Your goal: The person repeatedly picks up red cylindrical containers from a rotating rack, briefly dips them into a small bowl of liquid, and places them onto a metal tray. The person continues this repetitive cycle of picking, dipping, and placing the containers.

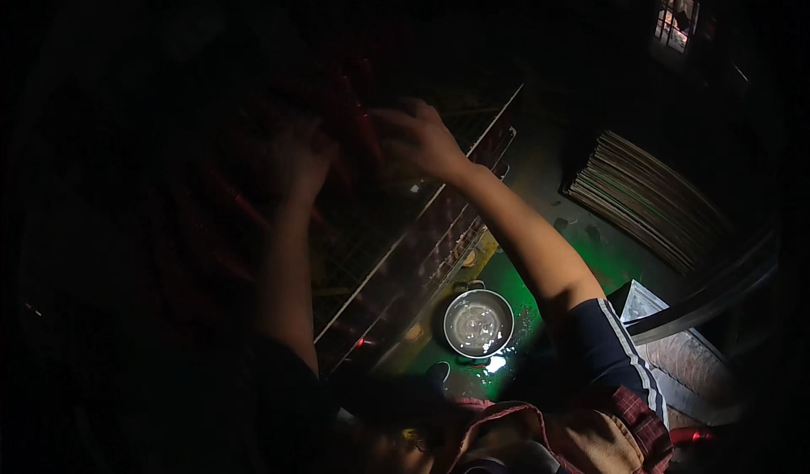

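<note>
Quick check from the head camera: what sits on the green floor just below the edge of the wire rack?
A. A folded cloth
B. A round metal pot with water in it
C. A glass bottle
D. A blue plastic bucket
B. A round metal pot with side handles and a shiny liquid inside stands on the green floor, beside the lower edge of the wire rack.

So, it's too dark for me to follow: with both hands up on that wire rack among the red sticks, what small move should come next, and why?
Probably settle the red stick flat onto the wire rack: the right hand grips it there, and the left hand rests beside it. It is too dark to be sure.
</note>
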Motion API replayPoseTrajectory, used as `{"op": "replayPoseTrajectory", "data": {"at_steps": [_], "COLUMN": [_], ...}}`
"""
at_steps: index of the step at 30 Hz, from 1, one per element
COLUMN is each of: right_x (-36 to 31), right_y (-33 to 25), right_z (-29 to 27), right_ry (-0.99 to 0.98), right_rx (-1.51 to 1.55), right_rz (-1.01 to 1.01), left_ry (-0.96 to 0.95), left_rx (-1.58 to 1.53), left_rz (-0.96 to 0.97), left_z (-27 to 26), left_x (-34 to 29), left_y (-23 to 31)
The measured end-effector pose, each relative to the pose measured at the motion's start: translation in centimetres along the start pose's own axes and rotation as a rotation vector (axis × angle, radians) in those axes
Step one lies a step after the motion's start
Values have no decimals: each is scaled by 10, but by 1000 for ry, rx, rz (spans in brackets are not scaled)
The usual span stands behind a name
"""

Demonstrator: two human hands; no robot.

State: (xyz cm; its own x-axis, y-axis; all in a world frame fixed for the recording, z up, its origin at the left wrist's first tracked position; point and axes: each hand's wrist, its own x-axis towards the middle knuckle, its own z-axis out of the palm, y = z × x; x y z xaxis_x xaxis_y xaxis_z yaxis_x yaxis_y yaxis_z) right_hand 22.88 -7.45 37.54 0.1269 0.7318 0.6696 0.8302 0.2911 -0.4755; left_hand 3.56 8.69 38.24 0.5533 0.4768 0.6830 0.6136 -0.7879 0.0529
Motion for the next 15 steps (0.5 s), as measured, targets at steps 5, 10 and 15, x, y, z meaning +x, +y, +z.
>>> {"op": "replayPoseTrajectory", "data": {"at_steps": [5,10,15], "right_x": [128,100,14], "right_y": [83,92,86], "right_z": [111,106,58], "right_ry": [-374,-88,359], "right_rx": [-303,-184,-48], "right_rz": [218,96,74], "left_ry": [-259,-197,76], "left_rx": [-180,-262,-329], "left_rz": [-245,-349,-147], "left_z": [49,51,48], "left_x": [3,15,0], "left_y": [3,10,20]}}
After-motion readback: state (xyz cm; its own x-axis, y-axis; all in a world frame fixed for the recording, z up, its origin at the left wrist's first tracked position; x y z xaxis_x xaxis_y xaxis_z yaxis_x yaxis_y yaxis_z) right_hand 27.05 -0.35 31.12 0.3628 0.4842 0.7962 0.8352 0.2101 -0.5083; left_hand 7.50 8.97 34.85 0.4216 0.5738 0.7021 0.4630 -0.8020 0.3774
